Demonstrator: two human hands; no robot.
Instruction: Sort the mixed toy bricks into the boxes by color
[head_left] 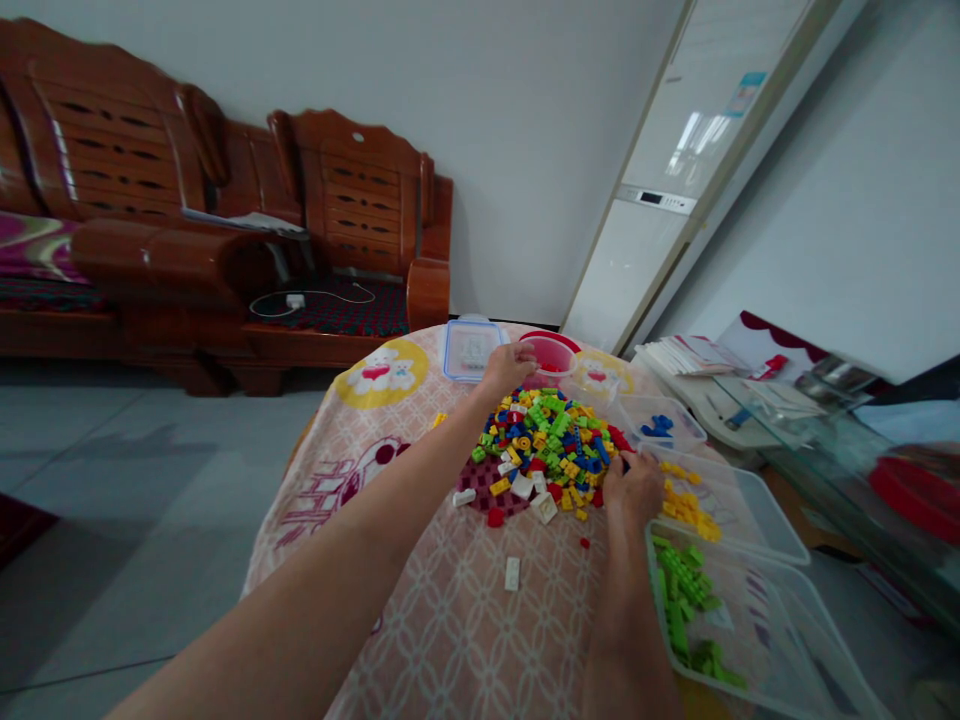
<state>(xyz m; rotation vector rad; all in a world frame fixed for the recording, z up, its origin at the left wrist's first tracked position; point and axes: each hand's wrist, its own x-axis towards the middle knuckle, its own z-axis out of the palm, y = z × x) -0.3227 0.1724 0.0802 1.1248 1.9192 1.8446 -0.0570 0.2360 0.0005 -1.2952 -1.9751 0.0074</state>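
A mixed pile of toy building bricks [555, 440] in yellow, green, blue, red and white lies on the round table. My left hand [514, 366] reaches over its far side, at the rim of a round pink-looking tub [550, 352] with red bricks in it. The fingers there look apart, and I make out nothing between them. At the pile's right edge, my right hand [634, 487] has its fingertips closed around a small dark blue brick [625, 465], partly hidden by the fingers. A white brick [512, 574] lies alone nearer to me.
Clear bins on the right hold blue bricks [658, 426], yellow bricks [690, 505] and green bricks [682, 590]. A blue-rimmed clear container [472, 350] sits at the table's far edge. Right of the table is a glass-topped stand [810, 440]; wooden seats [360, 220] stand behind left.
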